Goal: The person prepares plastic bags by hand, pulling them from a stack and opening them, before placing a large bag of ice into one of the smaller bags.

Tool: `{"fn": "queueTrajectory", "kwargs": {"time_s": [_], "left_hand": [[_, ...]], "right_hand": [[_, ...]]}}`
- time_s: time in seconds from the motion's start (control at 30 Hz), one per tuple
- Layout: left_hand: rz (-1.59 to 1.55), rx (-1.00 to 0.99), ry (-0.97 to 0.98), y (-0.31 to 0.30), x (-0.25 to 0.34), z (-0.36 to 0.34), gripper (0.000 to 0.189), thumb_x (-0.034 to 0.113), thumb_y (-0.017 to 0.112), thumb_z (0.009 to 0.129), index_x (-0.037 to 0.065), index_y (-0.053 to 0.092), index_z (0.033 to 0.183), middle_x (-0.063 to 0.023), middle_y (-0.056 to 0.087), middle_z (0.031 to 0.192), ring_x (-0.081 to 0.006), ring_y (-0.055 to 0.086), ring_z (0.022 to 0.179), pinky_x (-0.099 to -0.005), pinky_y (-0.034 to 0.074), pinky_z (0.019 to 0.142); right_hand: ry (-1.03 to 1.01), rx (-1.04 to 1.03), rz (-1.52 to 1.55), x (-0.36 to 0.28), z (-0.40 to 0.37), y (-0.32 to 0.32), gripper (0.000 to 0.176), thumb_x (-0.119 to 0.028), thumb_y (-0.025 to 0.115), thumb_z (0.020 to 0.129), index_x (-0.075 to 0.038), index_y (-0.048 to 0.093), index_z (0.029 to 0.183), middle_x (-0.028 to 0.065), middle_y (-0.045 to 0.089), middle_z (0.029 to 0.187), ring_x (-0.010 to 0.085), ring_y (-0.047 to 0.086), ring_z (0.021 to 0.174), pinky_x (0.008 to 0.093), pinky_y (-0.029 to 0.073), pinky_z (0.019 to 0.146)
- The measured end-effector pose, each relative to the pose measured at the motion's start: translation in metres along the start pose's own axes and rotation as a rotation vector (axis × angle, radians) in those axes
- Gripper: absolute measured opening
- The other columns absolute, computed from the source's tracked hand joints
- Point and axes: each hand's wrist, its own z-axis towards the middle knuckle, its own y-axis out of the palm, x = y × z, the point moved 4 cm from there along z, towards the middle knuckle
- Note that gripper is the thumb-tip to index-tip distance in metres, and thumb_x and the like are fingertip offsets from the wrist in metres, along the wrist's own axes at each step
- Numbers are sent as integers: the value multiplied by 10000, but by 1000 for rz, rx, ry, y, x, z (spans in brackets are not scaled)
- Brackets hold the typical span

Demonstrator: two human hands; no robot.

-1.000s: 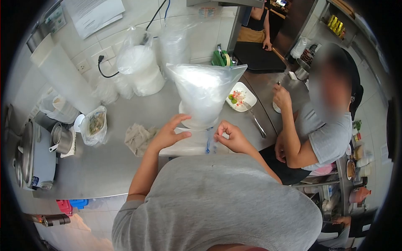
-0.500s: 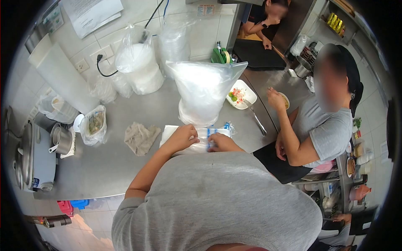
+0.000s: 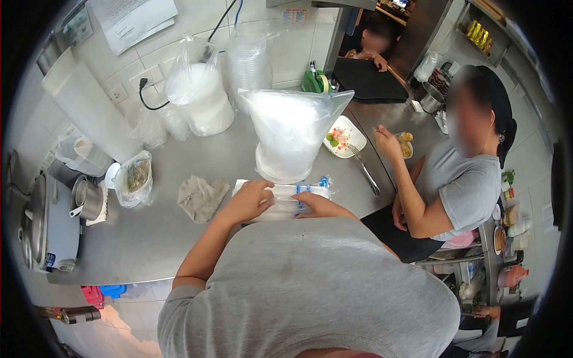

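A flat stack of white plastic bags with blue print lies on the steel counter, close against my body. My left hand rests on its left part, fingers bent and apart. On the right part lies my right hand, its fingers spread and touching the plastic near the blue print. The front edge of the stack is hidden by my shirt. Just behind the stack stands a large clear bag of white contents. Left of my left hand is a crumpled beige cloth.
A white dish of food with a fork sits to the right. Beside it a co-worker holds a utensil over a small bowl. Wrapped containers line the wall; a cooker stands far left.
My left hand has shifted slightly left and its fingers have opened out. My right hand lies flatter on the bags. The person behind the counter has leaned down lower.
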Motion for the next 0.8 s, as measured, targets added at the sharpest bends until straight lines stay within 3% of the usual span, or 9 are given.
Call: {"fn": "queueTrajectory", "kwargs": {"time_s": [0.07, 0.17, 0.27, 0.4, 0.47, 0.57, 0.67, 0.77, 0.8], "left_hand": [[3, 77, 34, -20, 15, 5, 124, 154, 644, 765, 64, 622, 847, -99, 558, 1109, -282, 507, 1031, -380, 382, 885], [-16, 167, 23, -48, 33, 7, 125, 163, 633, 781, 58, 601, 841, -80, 574, 1038, -290, 519, 974, -375, 389, 857], [-15, 238, -22, -71, 36, 5, 122, 153, 633, 784, 58, 587, 845, -70, 584, 971, -287, 524, 925, -364, 399, 823], [-161, 371, -38, -99, 38, -6, 109, 119, 641, 780, 58, 585, 851, -69, 584, 892, -261, 534, 861, -342, 410, 786], [-232, 347, -31, -112, 39, -9, 98, 60, 639, 777, 46, 582, 856, -54, 583, 885, -211, 536, 849, -295, 405, 781], [-400, 337, -7, -118, 37, -13, 92, 27, 628, 784, 36, 582, 864, -54, 584, 884, -184, 540, 829, -268, 406, 762], [-443, 303, 37, -117, 48, -12, 82, 20, 612, 796, 30, 586, 873, -60, 586, 889, -184, 542, 821, -268, 412, 746], [-415, 248, 106, -109, 67, -5, 76, 25, 595, 811, 32, 593, 887, -62, 590, 898, -189, 544, 827, -276, 420, 743], [-406, 228, 132, -105, 72, -1, 76, 29, 590, 817, 33, 595, 892, -63, 591, 901, -191, 544, 830, -279, 422, 743]], "right_hand": [[-58, 75, -105, 3, 2, 6, 281, -247, 687, 763, -43, 605, 938, 114, 629, 837, 294, 599, 814, 357, 453, 695], [171, 85, -88, -12, 11, -14, 273, -169, 709, 755, -32, 594, 962, 98, 628, 829, 195, 584, 799, 312, 451, 756], [124, 233, 67, -32, 10, -44, 222, -165, 689, 765, -16, 576, 884, 98, 623, 808, 242, 581, 749, 329, 446, 682], [119, 237, 101, -59, 7, -77, 188, -123, 684, 768, -13, 564, 861, 70, 588, 741, 154, 531, 689, 289, 431, 650], [103, 238, 116, -68, 6, -85, 190, -114, 690, 763, -15, 562, 862, 54, 567, 711, 122, 509, 677, 275, 423, 645], [133, 208, 246, -79, 5, -90, 249, -135, 722, 731, -28, 561, 888, 41, 548, 705, 131, 503, 648, 269, 419, 631], [35, 68, 87, -97, 9, -91, 355, -198, 737, 716, -55, 570, 994, 61, 564, 815, 163, 525, 731, 295, 423, 701], [-166, 63, -191, -124, 20, -88, 501, -286, 733, 710, -95, 543, 1132, 101, 550, 995, 203, 516, 920, 329, 389, 831], [-213, 38, -134, -126, 25, -84, 534, -313, 725, 715, -101, 525, 1162, 110, 550, 1027, 206, 500, 977, 332, 368, 864]]}}
